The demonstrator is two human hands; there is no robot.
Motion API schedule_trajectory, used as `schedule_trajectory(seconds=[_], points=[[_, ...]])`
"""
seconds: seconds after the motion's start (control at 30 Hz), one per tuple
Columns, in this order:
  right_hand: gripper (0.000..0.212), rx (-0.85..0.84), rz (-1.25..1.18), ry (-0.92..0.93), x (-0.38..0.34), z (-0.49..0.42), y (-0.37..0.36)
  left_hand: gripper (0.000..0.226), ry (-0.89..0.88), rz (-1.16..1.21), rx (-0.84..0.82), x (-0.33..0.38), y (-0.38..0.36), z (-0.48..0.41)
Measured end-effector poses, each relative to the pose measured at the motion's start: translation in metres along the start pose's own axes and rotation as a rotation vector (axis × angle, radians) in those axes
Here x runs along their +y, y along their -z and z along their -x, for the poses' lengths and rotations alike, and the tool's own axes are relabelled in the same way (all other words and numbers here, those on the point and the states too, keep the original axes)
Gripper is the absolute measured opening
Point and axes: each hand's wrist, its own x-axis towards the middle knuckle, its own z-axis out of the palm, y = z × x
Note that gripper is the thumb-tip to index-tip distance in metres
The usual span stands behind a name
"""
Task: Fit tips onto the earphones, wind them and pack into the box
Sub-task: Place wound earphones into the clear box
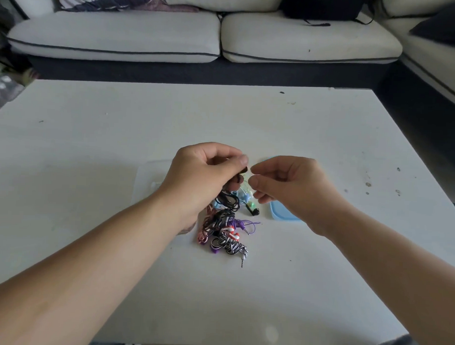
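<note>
Nearest to me, two bare forearms reach in over the white table (325, 139), one from each side. Between them, on the table, lies one pile of earphones (225, 234), tangled. I can tell the cords by colour: one black-and-white striped, one purple, one pink, and something pale green and blue at the far end. How many sets this makes, I cannot count. Two metal jack plugs stick out of the pile on its right side. One black earbud (254, 212) lies alone just beside the pile.

Above the far end of the pile, the left hand (205, 176) pinches one black earphone (243, 170) between thumb and fingers, and its black cord hangs down to the pile. The right hand (285, 184) is close to it, with fingers curled and the thumb near the forefinger. If something small is between them, I cannot tell.

Under the right hand lies one blue lid (284, 217), flat on the table. Under the left hand I see the faint edge of one clear box (147, 180).

Beyond the table stands a pale sofa (115, 36) with two seat cushions facing me, and one black bag (322, 5) rests on it.
</note>
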Motion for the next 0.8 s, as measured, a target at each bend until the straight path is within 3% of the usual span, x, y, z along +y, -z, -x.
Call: schedule_trajectory(seconds=[0.23,0.4,0.53,0.63,0.8], points=[[0.006,-0.05,-0.011,0.022,-0.014,0.0,-0.05,0.008,-0.076,-0.206,0.192,0.008,0.082,-0.006],[0.007,-0.081,0.038,0.049,-0.017,0.001,-0.081,0.01,-0.001,-0.686,0.041,-0.023,0.105,-0.012],[0.008,-0.092,0.084,0.033,-0.015,0.0,-0.088,0.023,0.035,-0.802,-0.151,-0.031,0.099,-0.008],[0.008,-0.08,0.073,0.022,-0.015,-0.001,-0.085,0.042,-0.045,-0.89,-0.104,-0.025,0.105,-0.007],[0.011,-0.062,0.121,0.009,-0.012,-0.004,-0.083,0.034,-0.186,-1.072,-0.034,-0.02,0.113,0.0]])
